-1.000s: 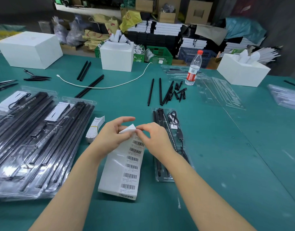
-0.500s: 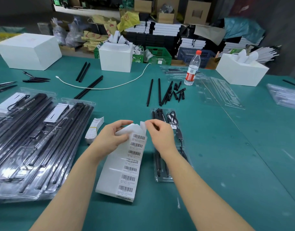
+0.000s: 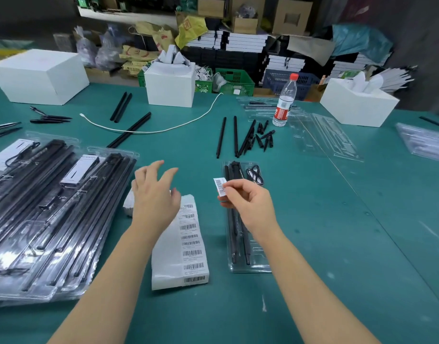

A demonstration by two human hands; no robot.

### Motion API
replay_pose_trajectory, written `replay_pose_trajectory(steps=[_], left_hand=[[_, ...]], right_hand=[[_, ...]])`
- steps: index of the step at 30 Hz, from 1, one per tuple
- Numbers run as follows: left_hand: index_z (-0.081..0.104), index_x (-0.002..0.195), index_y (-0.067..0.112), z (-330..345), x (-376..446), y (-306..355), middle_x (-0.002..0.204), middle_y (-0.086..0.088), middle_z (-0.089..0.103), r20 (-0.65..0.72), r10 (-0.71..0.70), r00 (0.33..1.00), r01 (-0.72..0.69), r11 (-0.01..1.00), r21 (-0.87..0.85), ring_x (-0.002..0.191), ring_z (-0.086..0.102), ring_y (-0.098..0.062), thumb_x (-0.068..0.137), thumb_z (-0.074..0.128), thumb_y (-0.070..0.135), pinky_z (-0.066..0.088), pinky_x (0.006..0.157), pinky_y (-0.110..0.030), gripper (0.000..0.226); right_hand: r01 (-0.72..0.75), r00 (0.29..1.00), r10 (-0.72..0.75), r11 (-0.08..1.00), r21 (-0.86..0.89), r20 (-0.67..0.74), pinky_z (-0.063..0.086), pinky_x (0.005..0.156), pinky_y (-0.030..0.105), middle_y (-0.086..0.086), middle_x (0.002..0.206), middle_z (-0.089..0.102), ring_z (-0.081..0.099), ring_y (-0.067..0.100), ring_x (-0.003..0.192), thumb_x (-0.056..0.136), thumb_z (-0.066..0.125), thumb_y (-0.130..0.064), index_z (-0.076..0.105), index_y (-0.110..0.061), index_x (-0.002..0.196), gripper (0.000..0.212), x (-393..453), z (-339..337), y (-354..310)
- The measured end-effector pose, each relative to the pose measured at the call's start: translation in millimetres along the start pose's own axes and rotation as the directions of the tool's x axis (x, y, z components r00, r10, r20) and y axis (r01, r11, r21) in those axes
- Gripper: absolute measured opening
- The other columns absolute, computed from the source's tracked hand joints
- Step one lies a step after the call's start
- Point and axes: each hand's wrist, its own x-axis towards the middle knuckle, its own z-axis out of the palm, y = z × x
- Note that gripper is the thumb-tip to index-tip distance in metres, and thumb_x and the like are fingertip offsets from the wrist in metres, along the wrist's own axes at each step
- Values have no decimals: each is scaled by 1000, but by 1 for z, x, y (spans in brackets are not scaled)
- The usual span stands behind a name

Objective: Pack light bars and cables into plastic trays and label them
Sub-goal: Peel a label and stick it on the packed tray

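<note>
Right hand (image 3: pixel 248 207) pinches a small barcode label (image 3: pixel 220 186) between thumb and fingertips, holding it up over the near end of the packed tray (image 3: pixel 248 265) of light bars on the counter (image 3: pixel 337 244). Left hand (image 3: pixel 155 197) is spread loose, fingers fanned, gripping nothing, hovering over the top of the label sheet (image 3: pixel 186 254) just beside the right hand. Stacked filled trays (image 3: pixel 47 219) lie off to the left hand's outer side.

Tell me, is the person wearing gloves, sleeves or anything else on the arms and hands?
No. The left hand and right hand are bare, with no gloves, rings or watch in view. Both forearms are uncovered as far as the picture's bottom edge, so no sleeves show.
</note>
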Motion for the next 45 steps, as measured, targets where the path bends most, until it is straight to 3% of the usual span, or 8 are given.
replay_pose_trajectory(steps=[2, 5, 11, 19, 30, 37, 41, 45], left_hand=[[69, 119, 20, -6, 1, 14, 117, -1, 65, 65, -13, 998, 31, 957, -287, 105, 56, -22, 92, 62, 20, 45, 96, -40, 28], [73, 102, 34, -12, 5, 34, 83, 10, 72, 395, -56, 917, 300, 750, -590, 65, 61, -10, 90, 64, 44, 51, 68, -26, 17], [76, 90, 19, -2, 1, 55, 62, 11, 61, 531, -2, 847, 440, 563, -700, 52, 46, -9, 89, 75, 27, 38, 49, -16, 8], [75, 79, 22, 1, -3, 72, 71, 2, 69, 425, 24, 905, 326, 603, -728, 65, 52, -9, 84, 79, 23, 42, 62, -23, 6], [76, 81, 21, 0, -9, 86, 66, 7, 67, 403, 86, 911, 269, 615, -741, 57, 50, -4, 84, 80, 19, 39, 54, -13, 5], [71, 79, 29, 6, -10, 97, 63, 15, 64, 249, 22, 968, 166, 688, -706, 53, 48, -4, 89, 73, 23, 40, 54, -19, 12], [72, 79, 30, 7, -11, 101, 63, 10, 65, 294, 25, 955, 223, 592, -775, 52, 49, -5, 88, 75, 22, 43, 51, -17, 12], [73, 80, 24, 17, -21, 108, 64, 12, 66, 435, 70, 898, 342, 513, -788, 51, 50, -2, 87, 75, 13, 40, 49, -13, 13]], right_hand=[[9, 1000, -8, 999, -46, 17, 59, 72, 27, 9, 83, 75, 74, 22, 81, 95, 61, 2, 68, -11, 97, 15, -4, -4, 6], [0, 1000, 2, 998, -70, 30, 59, 74, 28, 10, 83, 76, 74, 22, 81, 95, 61, 0, 60, -12, 110, 19, -9, -9, 11], [-15, 997, 21, 996, -86, 68, 58, 75, 25, 3, 87, 77, 75, 20, 84, 95, 62, -6, 57, -23, 116, 28, -18, -17, 17], [-137, 989, 138, 990, -38, 44, 60, 66, 30, 10, 83, 77, 73, 20, 68, 96, 62, -3, 66, -9, 99, 8, -26, -27, 23], [-206, 979, 206, 978, -33, 2, 58, 55, 30, 12, 67, 71, 65, 20, 54, 97, 61, -8, 67, -7, 85, 14, -38, -36, 19], [-275, 956, 280, 959, 66, -86, 52, 49, 27, 9, 66, 71, 58, 15, 49, 100, 56, -10, 65, -12, 111, 14, -45, -54, 23], [-111, 984, 34, 879, -464, -172, 49, 71, 15, -11, 83, 73, 59, 4, 75, 94, 65, -21, 71, -24, 107, 15, -54, -91, 34], [107, 994, -39, 621, -777, 107, 31, 112, 26, -21, 131, 58, 42, 3, 130, 87, 73, -39, 64, -29, 128, 44, -67, -127, 47]])
